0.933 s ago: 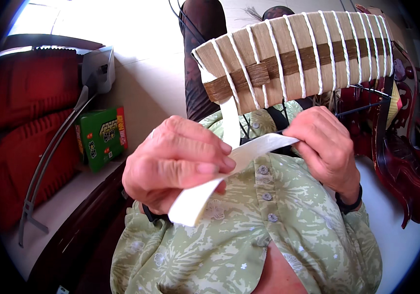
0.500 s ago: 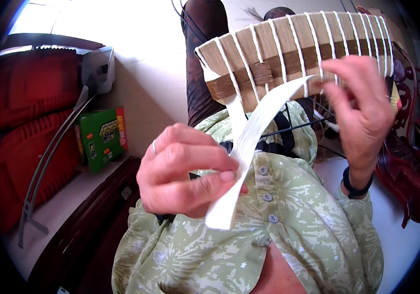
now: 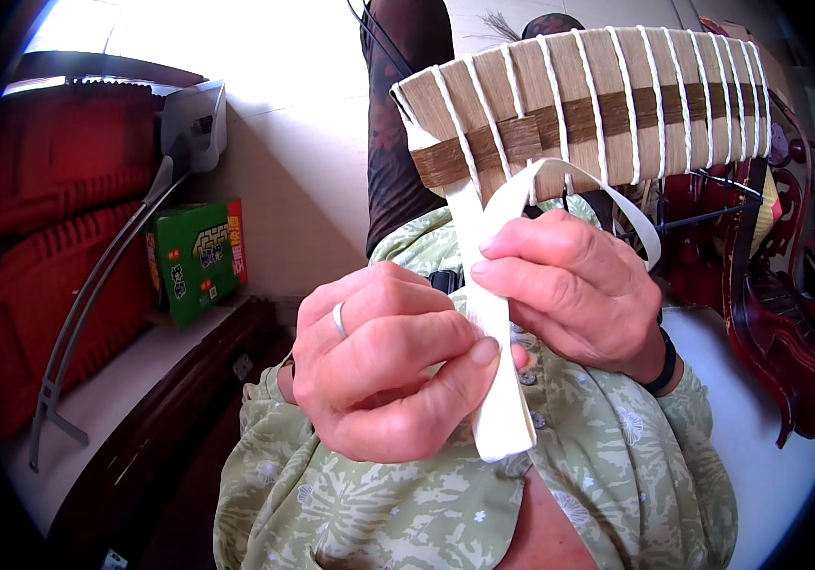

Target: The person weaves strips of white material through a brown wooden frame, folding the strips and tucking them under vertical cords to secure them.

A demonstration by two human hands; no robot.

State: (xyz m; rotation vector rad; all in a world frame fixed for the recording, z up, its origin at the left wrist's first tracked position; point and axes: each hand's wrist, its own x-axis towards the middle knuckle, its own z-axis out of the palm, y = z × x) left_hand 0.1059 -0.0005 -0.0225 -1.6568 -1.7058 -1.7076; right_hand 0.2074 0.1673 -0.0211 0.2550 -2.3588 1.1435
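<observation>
Shirt: green, leaf-patterned (image 3: 379, 513); on my remote feed it fills the near part of the view, behind both hands.
Red cushions: ribbed pair (image 3: 66, 285) at far left, well apart from the work.
Carved furniture: dark red wood (image 3: 768, 332) at right, beyond the right wrist.
Block: curved, beige (image 3: 609, 114), a brown band along it, white cords across; long axis runs left to right, ahead of both hands.
Box: green and red (image 3: 199, 261), left of the legs.
White strip, axis: I read the strip (image 3: 489, 313) as running from below the block's left end back toward the chest, roughly across the block's long axis. A loop arches right and passes behind the right hand (image 3: 578, 290); whether it is all one piece, I cannot tell.
White strip, place: between the two hands, to the right of the left hand (image 3: 388, 366) and left of the right. Right hand is nearer the block, left hand nearer the loose end, which hangs just below its thumb.
Left hand: thumb and forefinger pinching the strip, other fingers curled.
Right hand: fingertips against the strip higher up; thumb hidden, so I cannot tell how firmly it grips.
Ring: pale band (image 3: 339, 321) on a left finger.
</observation>
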